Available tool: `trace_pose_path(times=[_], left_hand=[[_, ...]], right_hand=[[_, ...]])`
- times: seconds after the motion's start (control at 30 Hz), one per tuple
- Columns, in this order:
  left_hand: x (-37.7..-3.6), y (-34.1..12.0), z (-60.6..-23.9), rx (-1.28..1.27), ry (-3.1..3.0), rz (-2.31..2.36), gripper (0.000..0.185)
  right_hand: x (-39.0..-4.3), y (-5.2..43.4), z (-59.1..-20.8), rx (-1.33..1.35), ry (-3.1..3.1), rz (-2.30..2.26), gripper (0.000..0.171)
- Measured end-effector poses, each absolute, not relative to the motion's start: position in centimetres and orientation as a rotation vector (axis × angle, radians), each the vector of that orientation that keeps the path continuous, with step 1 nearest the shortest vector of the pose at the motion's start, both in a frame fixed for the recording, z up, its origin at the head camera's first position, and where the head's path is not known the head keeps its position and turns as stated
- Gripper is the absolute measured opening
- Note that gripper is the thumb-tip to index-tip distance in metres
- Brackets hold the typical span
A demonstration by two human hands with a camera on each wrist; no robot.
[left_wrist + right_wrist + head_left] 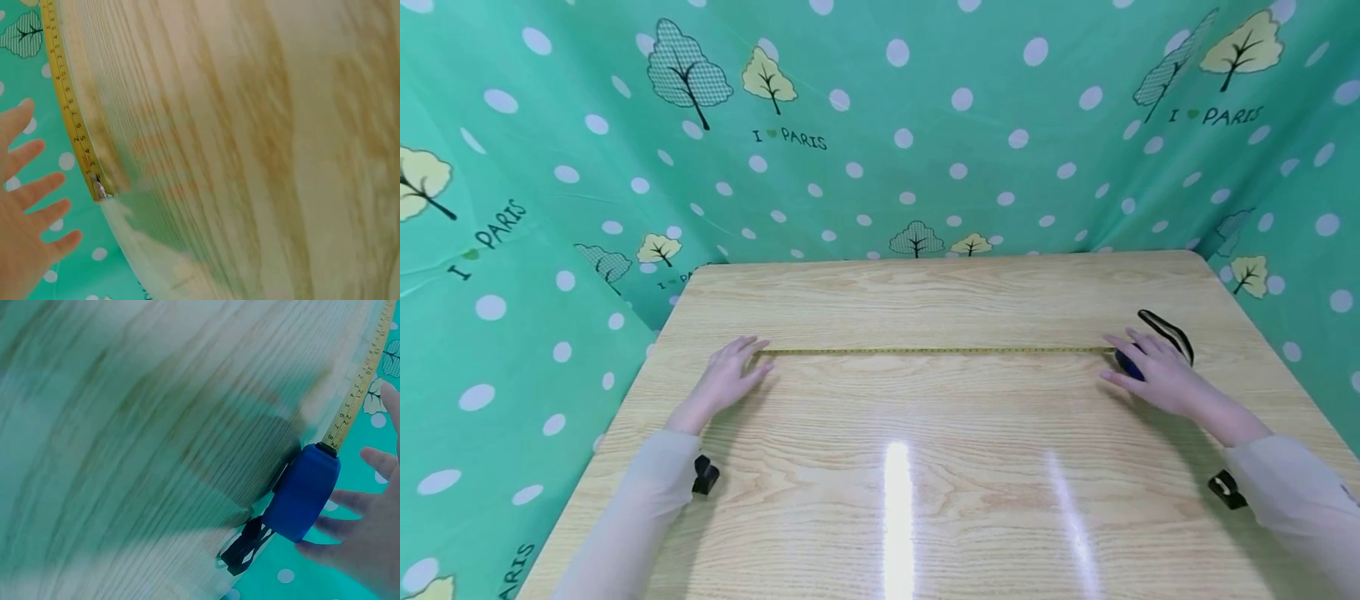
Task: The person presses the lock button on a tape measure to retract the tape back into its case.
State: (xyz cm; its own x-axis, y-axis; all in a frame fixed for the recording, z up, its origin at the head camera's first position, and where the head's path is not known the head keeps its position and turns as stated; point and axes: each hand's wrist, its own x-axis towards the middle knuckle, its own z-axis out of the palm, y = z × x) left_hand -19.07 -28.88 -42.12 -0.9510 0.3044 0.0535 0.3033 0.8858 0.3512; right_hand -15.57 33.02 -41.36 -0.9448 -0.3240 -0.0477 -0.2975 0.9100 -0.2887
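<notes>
A yellow tape measure blade (925,351) stretches in a straight line from left to right across the table. At its left end, my left hand (730,375) is spread with fingers apart; the metal end hook (100,189) shows beside the fingertips in the left wrist view, not gripped. The blue tape measure case (305,492) stands on the table at the right end, with the blade drawn out of it. My right hand (1157,375) hovers around the case, fingers straight and spread, fingertips right at its side. A black wrist strap (1168,329) loops behind the case.
The light wooden table (925,417) has rounded far corners and bright light reflections near the front. A green dotted cloth (895,125) with tree prints hangs behind and along both sides. A black device (705,475) sits at the left sleeve, another (1227,489) at the right.
</notes>
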Motion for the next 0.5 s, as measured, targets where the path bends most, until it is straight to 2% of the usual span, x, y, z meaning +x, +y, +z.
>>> trace_pose_path(times=[0.5], left_hand=[[-19.8,-30.1,-42.7,0.409,2.970,0.692,0.045]], right_hand=[[-15.9,33.8,-41.9,-0.411,2.968,-0.434,0.066]])
